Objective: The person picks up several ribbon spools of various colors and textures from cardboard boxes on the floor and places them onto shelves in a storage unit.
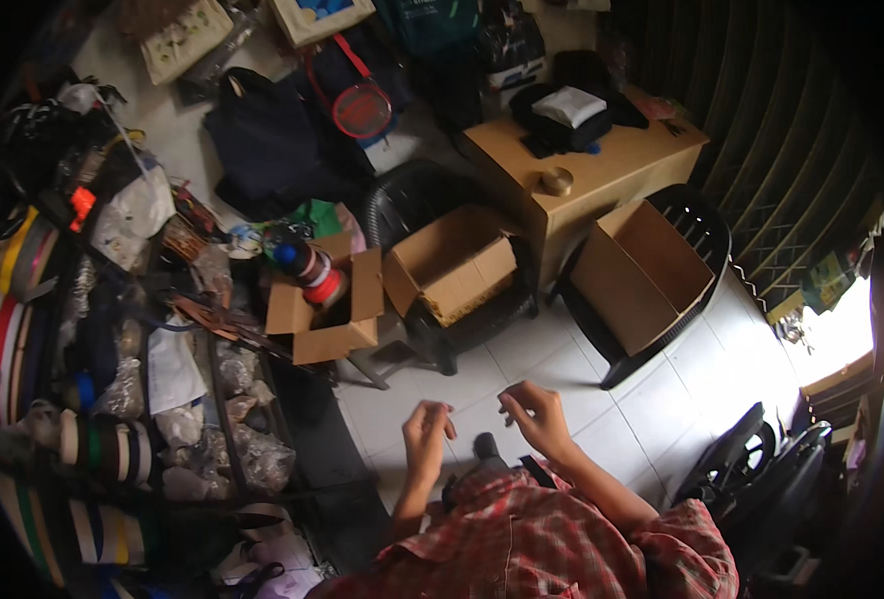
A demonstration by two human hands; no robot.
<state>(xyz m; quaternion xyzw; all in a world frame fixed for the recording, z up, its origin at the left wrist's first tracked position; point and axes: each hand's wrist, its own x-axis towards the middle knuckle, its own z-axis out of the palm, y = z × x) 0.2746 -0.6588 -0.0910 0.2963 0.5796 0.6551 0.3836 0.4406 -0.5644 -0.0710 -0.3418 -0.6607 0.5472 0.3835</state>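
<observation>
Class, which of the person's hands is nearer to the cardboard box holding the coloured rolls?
Left. The left hand hovers below and right of the cardboard box in the picture; the right hand hovers farther right, beyond the left.

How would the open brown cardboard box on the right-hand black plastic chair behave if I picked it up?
The open brown cardboard box is probably light for its size, since no contents show inside. Its thin-looking cardboard may flex when gripped. With flat sides, it seems unlikely to roll.
</observation>
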